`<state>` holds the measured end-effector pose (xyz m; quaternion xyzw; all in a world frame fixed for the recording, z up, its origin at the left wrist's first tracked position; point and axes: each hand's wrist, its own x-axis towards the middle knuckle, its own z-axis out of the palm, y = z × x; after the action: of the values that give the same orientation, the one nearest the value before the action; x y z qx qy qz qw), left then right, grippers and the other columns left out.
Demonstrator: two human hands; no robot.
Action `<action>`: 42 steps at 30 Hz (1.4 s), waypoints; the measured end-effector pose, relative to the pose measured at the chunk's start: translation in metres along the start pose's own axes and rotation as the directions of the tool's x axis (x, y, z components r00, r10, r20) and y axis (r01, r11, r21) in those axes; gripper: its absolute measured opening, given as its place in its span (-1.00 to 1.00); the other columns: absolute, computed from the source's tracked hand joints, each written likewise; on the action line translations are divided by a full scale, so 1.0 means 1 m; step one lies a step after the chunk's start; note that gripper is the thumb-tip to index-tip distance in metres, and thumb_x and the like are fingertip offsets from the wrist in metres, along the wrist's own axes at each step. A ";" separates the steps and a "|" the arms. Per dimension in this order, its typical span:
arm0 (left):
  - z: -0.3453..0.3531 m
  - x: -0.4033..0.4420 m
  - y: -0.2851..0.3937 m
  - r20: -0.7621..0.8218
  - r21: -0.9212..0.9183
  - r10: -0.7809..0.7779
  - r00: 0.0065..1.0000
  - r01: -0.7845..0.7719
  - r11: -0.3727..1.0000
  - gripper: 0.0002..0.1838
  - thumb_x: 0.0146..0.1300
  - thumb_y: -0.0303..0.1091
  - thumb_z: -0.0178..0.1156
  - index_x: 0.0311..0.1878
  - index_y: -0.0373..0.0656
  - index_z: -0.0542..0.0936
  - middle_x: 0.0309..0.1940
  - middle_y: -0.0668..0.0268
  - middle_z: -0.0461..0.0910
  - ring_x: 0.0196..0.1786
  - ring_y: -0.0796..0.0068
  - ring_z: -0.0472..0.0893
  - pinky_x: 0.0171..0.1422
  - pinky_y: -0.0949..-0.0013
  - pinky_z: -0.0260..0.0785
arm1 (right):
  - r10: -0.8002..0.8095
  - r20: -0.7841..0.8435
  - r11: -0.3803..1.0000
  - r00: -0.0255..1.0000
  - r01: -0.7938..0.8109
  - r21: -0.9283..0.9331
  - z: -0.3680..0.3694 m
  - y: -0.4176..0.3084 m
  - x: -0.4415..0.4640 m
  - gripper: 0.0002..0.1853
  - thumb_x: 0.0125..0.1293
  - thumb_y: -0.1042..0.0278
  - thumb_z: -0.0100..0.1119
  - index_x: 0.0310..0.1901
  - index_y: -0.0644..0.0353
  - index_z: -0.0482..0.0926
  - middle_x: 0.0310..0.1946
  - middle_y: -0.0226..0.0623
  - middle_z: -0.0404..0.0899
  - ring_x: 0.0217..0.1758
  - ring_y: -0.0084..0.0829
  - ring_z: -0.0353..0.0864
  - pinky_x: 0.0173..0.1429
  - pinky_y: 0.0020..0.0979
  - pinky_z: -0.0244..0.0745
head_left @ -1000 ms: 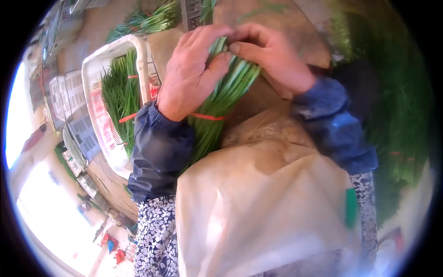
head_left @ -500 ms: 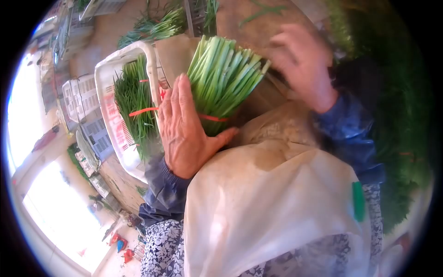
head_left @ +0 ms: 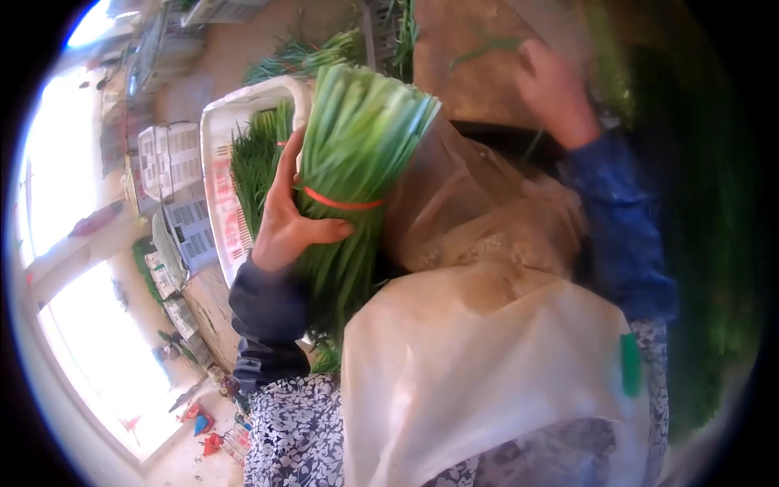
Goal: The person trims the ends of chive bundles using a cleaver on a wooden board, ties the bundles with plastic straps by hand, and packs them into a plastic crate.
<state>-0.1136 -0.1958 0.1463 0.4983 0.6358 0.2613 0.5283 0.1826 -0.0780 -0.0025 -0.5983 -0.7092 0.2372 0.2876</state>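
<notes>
My left hand [head_left: 286,223] is wrapped round a thick bunch of garlic chives [head_left: 345,162], thumb across the front and fingers behind. An orange-red band [head_left: 345,201] ties the bunch, which stands with its pale cut ends up and its leaves hanging toward my lap. Over the brown board at the upper right, my right hand [head_left: 560,93] has its fingers curled at the end of a few loose chives [head_left: 485,53]. Slight blur softens those fingers.
Beside my left hand stands a white basket [head_left: 213,162] with banded chives [head_left: 253,166] in it. More chives [head_left: 312,55] lie behind it. A pale apron [head_left: 487,349] covers my lap. Crates [head_left: 169,158] stand farther left, and a dark green heap [head_left: 706,243] fills the right side.
My left hand has gone from lying flat against the bunch to gripping it, and the bunch is raised and more upright. My right hand has moved away from its cut ends to the loose chives.
</notes>
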 end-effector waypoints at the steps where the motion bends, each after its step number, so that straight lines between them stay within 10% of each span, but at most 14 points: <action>1: -0.016 0.004 -0.008 0.069 -0.063 -0.004 0.998 0.008 0.998 0.21 -0.29 -0.25 0.51 0.49 -0.33 0.07 0.30 0.17 0.38 0.38 0.32 0.32 0.46 0.28 0.11 | -0.011 0.093 0.971 0.996 -0.012 0.238 0.004 -0.001 -0.011 -0.74 0.27 0.31 0.19 -0.05 0.22 0.53 -0.22 -0.03 0.61 -0.15 -0.11 0.62 -0.12 -0.18 0.51; 3: -0.027 0.001 -0.033 0.068 -0.116 -0.072 0.995 0.079 0.990 0.21 -0.33 -0.14 0.48 0.47 -0.33 0.14 0.34 0.18 0.34 0.43 0.34 0.25 0.50 0.33 -0.01 | -0.092 0.380 0.617 0.920 -0.248 0.747 0.005 -0.015 -0.033 -0.46 0.24 0.39 0.26 0.25 0.22 0.36 0.02 -0.15 0.54 0.06 -0.31 0.56 0.07 -0.23 0.48; 4: -0.026 0.002 -0.038 0.035 -0.119 -0.096 0.995 0.100 0.988 0.21 -0.35 -0.12 0.47 0.47 -0.33 0.15 0.36 0.18 0.32 0.44 0.34 0.23 0.52 0.34 -0.05 | -0.213 0.521 0.253 0.826 -0.469 0.846 0.003 -0.027 -0.041 -0.29 0.22 0.45 0.30 0.39 0.21 0.21 0.16 -0.21 0.46 0.21 -0.38 0.47 0.23 -0.30 0.43; 7: -0.020 0.010 -0.045 0.054 -0.118 -0.107 0.993 0.113 0.987 0.23 -0.34 -0.07 0.45 0.48 -0.33 0.14 0.40 0.16 0.27 0.48 0.32 0.16 0.54 0.34 -0.13 | -0.371 0.462 -0.039 0.805 -0.510 0.859 0.010 -0.065 -0.052 -0.14 0.22 0.45 0.34 0.47 0.23 0.03 0.33 -0.24 0.30 0.37 -0.38 0.31 0.45 -0.36 0.19; 14: 0.021 0.013 -0.008 0.107 -0.086 0.126 0.986 -0.117 0.989 0.16 -0.20 -0.05 0.52 0.46 -0.33 0.15 0.36 0.08 0.29 0.40 0.27 0.27 0.49 0.27 0.06 | -0.285 0.511 0.076 0.811 -0.512 0.855 0.022 -0.077 -0.049 -0.12 0.22 0.38 0.37 0.47 0.24 0.04 0.30 -0.27 0.36 0.40 -0.35 0.29 0.44 -0.28 0.20; 18: 0.031 0.022 -0.009 -0.121 0.431 0.226 0.967 -0.154 0.889 0.07 -0.18 -0.09 0.55 0.36 -0.36 0.22 0.17 -0.03 0.44 0.24 0.14 0.46 0.32 0.19 0.29 | -0.166 0.329 0.461 0.930 -0.222 0.859 0.027 -0.080 -0.049 -0.08 0.13 0.29 0.46 0.43 0.29 0.09 0.28 -0.22 0.39 0.36 -0.29 0.33 0.42 -0.22 0.24; 20: 0.030 0.024 -0.013 -0.153 0.505 0.205 0.967 -0.102 0.857 0.04 -0.19 -0.10 0.56 0.32 -0.37 0.24 0.11 -0.07 0.47 0.19 0.07 0.50 0.26 0.17 0.34 | -0.262 -0.202 0.866 0.944 0.322 0.381 0.003 -0.089 -0.037 -0.14 0.04 0.24 0.47 0.33 0.32 0.24 0.23 0.01 0.41 0.33 -0.12 0.37 0.44 -0.17 0.18; 23: 0.042 0.023 -0.015 -0.130 0.629 0.325 0.937 -0.176 0.757 0.02 -0.25 -0.09 0.58 0.28 -0.35 0.29 0.09 -0.13 0.48 0.16 -0.07 0.49 0.21 0.16 0.36 | -0.588 -0.238 0.768 0.773 0.626 0.136 -0.035 -0.120 -0.013 -0.33 0.01 0.21 0.43 0.20 0.23 0.48 0.19 -0.03 0.44 0.26 -0.10 0.42 0.35 -0.14 0.27; 27: 0.049 0.023 -0.019 -0.073 0.738 0.379 0.923 -0.205 0.642 0.05 -0.27 -0.07 0.59 0.28 -0.35 0.28 0.08 -0.11 0.48 0.16 -0.08 0.49 0.20 0.13 0.36 | -0.679 0.331 0.666 0.655 0.739 -0.097 -0.014 -0.158 0.015 -0.75 0.08 0.16 0.31 -0.33 0.17 0.63 -0.20 -0.28 0.63 0.00 -0.22 0.54 0.06 -0.10 0.39; 34: 0.048 0.025 -0.012 -0.115 0.701 0.331 0.937 -0.160 0.695 0.16 -0.37 -0.11 0.62 0.32 -0.39 0.22 0.10 -0.12 0.45 0.17 -0.07 0.48 0.21 0.12 0.37 | -0.713 0.085 0.699 0.696 0.697 0.162 0.018 -0.139 0.043 -0.83 0.07 0.35 0.17 -0.33 0.18 0.70 -0.52 -0.16 0.62 -0.39 -0.13 0.66 -0.11 -0.14 0.48; 35: 0.046 0.026 -0.013 -0.121 0.676 0.292 0.949 -0.137 0.724 0.16 -0.37 -0.12 0.61 0.32 -0.40 0.22 0.10 -0.12 0.44 0.18 -0.07 0.48 0.23 0.12 0.36 | -0.532 0.127 0.768 0.837 0.413 0.490 0.012 -0.132 0.046 -0.78 0.08 0.38 0.16 -0.24 0.21 0.68 -0.44 -0.10 0.63 -0.28 -0.11 0.66 -0.04 -0.17 0.48; 37: 0.043 0.028 -0.016 -0.120 0.658 0.273 0.954 -0.130 0.741 0.14 -0.35 -0.13 0.61 0.32 -0.40 0.22 0.11 -0.11 0.44 0.18 -0.06 0.48 0.25 0.12 0.35 | -0.210 0.387 0.353 0.898 -0.300 0.886 0.007 -0.115 0.051 -0.83 0.35 0.41 0.21 -0.11 0.31 0.54 -0.44 -0.22 0.64 -0.37 -0.31 0.70 -0.27 -0.41 0.60; 39: 0.042 0.028 -0.017 -0.120 0.652 0.259 0.959 -0.121 0.748 0.14 -0.35 -0.14 0.61 0.32 -0.41 0.22 0.11 -0.11 0.45 0.18 -0.06 0.48 0.25 0.13 0.35 | -0.120 0.366 -0.098 0.923 -0.378 0.921 -0.013 -0.094 0.049 -0.87 0.38 0.46 0.17 -0.16 0.35 0.53 -0.51 -0.25 0.63 -0.48 -0.38 0.66 -0.33 -0.48 0.56; 42: 0.038 0.030 -0.016 -0.127 0.621 0.232 0.964 -0.105 0.777 0.14 -0.35 -0.14 0.61 0.32 -0.41 0.22 0.10 -0.10 0.46 0.18 -0.05 0.49 0.25 0.13 0.35 | -0.054 0.261 0.388 0.964 -0.220 0.895 -0.032 -0.030 0.052 -0.83 0.35 0.47 0.15 -0.06 0.25 0.53 -0.39 -0.22 0.64 -0.35 -0.27 0.68 -0.26 -0.34 0.58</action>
<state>-0.0821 -0.1817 0.1091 0.6684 0.6874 0.1371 0.2490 0.1772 -0.0317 0.0472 -0.3408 -0.4592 0.6750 0.4663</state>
